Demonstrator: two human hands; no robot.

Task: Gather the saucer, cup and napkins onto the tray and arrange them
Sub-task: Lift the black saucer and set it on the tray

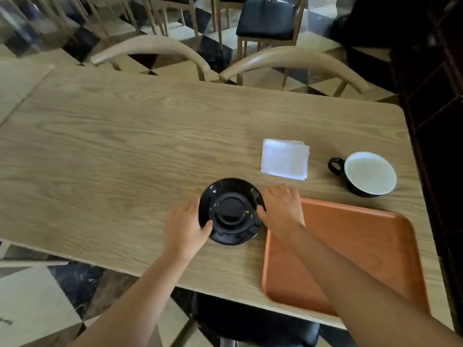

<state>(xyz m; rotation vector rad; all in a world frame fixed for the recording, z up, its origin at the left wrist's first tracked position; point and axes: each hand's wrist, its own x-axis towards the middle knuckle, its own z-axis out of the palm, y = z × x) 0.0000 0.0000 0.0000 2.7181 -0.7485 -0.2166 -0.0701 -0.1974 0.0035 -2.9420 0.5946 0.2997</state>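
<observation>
The black saucer [231, 211] sits on the wooden table [125, 146], just beside the near-left corner of the orange tray [363, 246], and both hands are on it: the left hand [186, 226] cups the saucer's left rim with its thumb hooked over the edge, and the right hand [280, 209] closes on the right rim, thumb on top and fingers curling around the far side. Whether the saucer has left the tabletop cannot be told (a shadow at its near edge hints at a slight tilt, no more). What the coming move turns on is simple: the tray lies directly to the right of the saucer, so the carry is a short sideways slide or lift over the tray's low raised lip, with the right forearm already lying across the tray's bare surface. The saucer is round, so no axis needs aligning. The tray holds nothing yet. The stack of white napkins [284, 160] lies beyond the saucer and just past the tray's far edge, and the black cup [367, 174] with its pale interior stands further right, handle pointing left toward the napkins; both are nearer the right hand, which will likely fetch them once the saucer is set down.
</observation>
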